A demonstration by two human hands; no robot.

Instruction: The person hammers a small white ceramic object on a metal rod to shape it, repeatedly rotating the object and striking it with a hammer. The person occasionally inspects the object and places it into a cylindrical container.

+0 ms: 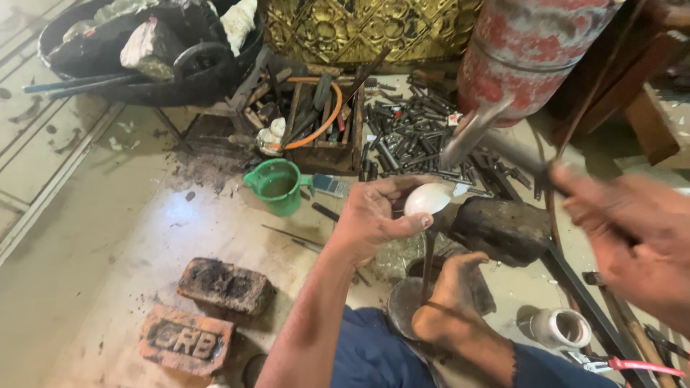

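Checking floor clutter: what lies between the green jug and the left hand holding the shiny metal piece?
In the head view, between green jug and left hand lie a small bluish flat object and a thin dark rod.

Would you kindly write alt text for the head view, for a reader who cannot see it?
The left hand holds a small shiny white rounded metal piece against a dark rounded block, while the blurred right hand holds a metal hammer above it. A green plastic jug and two sooty bricks sit on the dusty workshop floor.

I counted two bricks (225, 285) (186, 340), one green jug (276, 186), one white spoon-bowl (427, 198), one hammer (496, 147), one red cylinder (528, 50), one black basin (144, 54), and punches (410, 133) too many to count.
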